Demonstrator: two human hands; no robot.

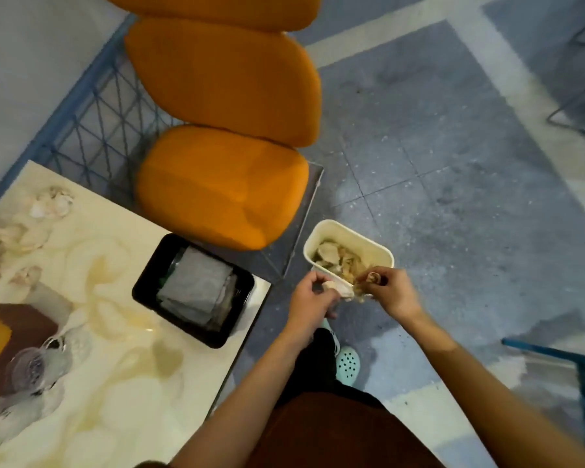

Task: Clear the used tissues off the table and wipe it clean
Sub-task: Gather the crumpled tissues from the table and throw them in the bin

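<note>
Dropping a handful into the bin is the step in hand, as I read it.

- Both hands meet low of centre in the frame, over the near rim of the white bin (325,231). It stands on the floor just off the table's corner and already holds crumpled paper.
- Left hand (313,293): fingers curled round a pale wad (345,292).
- Right hand (390,290): thumb and fingertips pinching a browner scrap (365,282) right at the rim.

To do it well:
- The hands sit over the edge, not the middle. Carrying them further over the opening before letting go should keep scraps off the floor.
- Damp paper may cling, so check the fingers after release.

Still to do:
- Several used tissues (53,201) lie on the table (115,366) at the far left of the frame, well apart from the bin.
- A grey cloth (193,285) sits folded in a black tray (148,282) on the table's near corner. It is probably the wiper.
- Glassware (38,363) at lower left will need working round.
- I cannot tell whether the yellowish marks on the tabletop are pattern or spill.
</note>
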